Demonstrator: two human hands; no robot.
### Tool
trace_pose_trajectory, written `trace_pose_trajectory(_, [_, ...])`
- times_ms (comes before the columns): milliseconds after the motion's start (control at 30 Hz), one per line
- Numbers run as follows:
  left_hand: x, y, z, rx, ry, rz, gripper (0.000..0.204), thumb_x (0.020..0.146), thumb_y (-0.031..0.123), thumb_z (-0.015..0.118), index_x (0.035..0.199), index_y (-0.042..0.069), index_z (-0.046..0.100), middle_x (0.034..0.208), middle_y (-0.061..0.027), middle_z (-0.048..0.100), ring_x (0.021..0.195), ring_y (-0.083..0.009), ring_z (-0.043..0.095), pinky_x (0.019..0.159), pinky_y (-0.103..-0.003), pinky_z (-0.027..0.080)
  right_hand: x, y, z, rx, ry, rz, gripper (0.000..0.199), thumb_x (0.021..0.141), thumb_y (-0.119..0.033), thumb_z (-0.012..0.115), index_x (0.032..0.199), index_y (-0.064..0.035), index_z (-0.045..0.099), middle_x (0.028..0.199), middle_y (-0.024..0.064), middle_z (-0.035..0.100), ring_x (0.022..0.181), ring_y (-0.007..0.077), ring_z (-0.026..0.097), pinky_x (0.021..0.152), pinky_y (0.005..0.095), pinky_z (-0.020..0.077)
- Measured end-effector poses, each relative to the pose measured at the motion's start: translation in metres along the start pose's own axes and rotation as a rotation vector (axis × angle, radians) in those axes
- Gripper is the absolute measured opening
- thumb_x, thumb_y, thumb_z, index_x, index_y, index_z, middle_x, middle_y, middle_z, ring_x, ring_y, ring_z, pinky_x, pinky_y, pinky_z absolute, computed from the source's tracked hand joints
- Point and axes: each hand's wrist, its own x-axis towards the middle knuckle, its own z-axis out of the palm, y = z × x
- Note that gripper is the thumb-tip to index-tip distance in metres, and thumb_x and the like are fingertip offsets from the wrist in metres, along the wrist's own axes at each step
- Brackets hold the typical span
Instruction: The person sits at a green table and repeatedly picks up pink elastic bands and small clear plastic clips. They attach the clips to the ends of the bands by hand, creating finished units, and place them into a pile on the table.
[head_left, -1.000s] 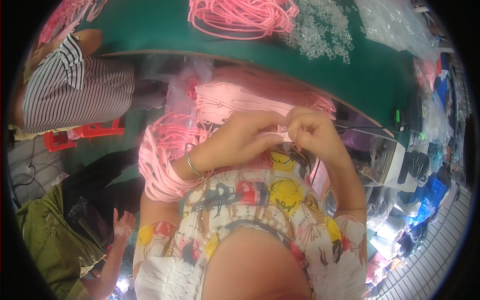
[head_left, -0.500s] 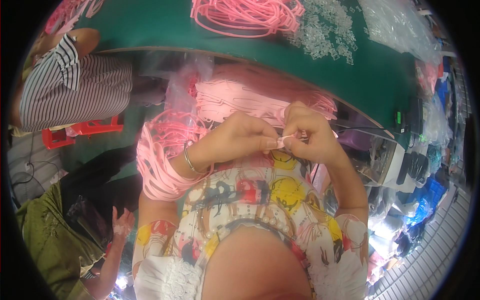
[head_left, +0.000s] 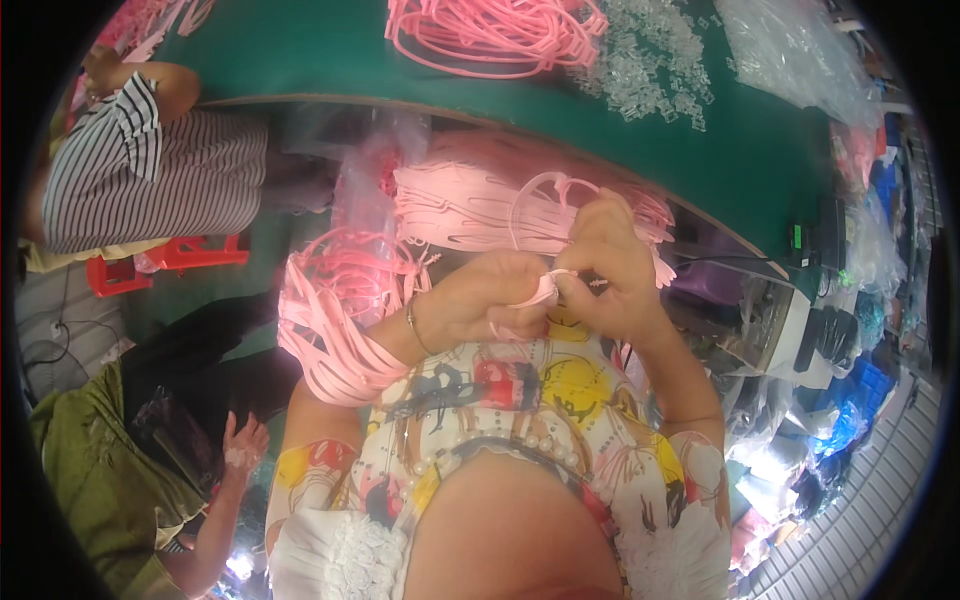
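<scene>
- Seen from above, a person's two hands meet at the picture's centre, over a lap in a bright patterned dress (head_left: 530, 400)
- Left hand (head_left: 480, 300), bangle on its wrist, has its fingers curled shut around the end of a pink strap (head_left: 540, 292)
- Right hand (head_left: 610, 270) touches the left at 3 o'clock of it; its thumb and fingers pinch the same strap, whose thin loop (head_left: 545, 190) arches up toward 12 o'clock
- A thick bundle of pink straps (head_left: 330, 340) hangs over the left forearm, at 9 o'clock of the hands
- A pile of pink straps (head_left: 470, 205) lies in clear plastic just beyond the hands, at 12 o'clock
- A green table (head_left: 300, 50) curves across the top; on it a heap of pink loops (head_left: 490, 35) at 12 o'clock and small clear parts (head_left: 650, 65) at 1 o'clock
- Clear bags (head_left: 790, 45) sit at 2 o'clock on the table
- Another person in a striped shirt (head_left: 140, 170) sits at 10 o'clock, beside a red stool (head_left: 160, 260)
- A third person in green (head_left: 100, 480) is at 8 o'clock, with one hand (head_left: 243, 445) raised
</scene>
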Motion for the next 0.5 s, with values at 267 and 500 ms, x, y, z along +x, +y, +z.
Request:
trace_pose_trajectory(267, [0.0, 0.015, 0.009, 0.552, 0.302, 0.061, 0.023, 0.093, 0.022, 0.058, 0.101, 0.0, 0.059, 0.071, -0.0008, 0.055, 0.059, -0.0062, 0.046, 0.054, -0.021, 0.038, -0.009, 0.001, 0.001, 0.015, 0.038, 0.07, 0.011, 0.063, -0.006, 0.068, 0.069, -0.008, 0.06, 0.071, 0.004, 0.051, 0.079, 0.0234, 0.052, 0.084, 0.0399, 0.0378])
trace_pose_trajectory(500, [-0.005, 0.032, 0.042, 1.46, 0.352, 0.178, 0.016, 0.091, 0.015, 0.062, 0.095, -0.001, 0.063, 0.085, -0.0046, 0.063, 0.074, -0.006, 0.057, 0.062, -0.021, 0.044, -0.003, -0.005, -0.002, 0.012, -0.016, 0.056, 0.011, 0.062, -0.005, 0.068, 0.069, -0.0083, 0.059, 0.071, 0.0033, 0.051, 0.08, 0.0235, 0.052, 0.087, 0.041, 0.0363])
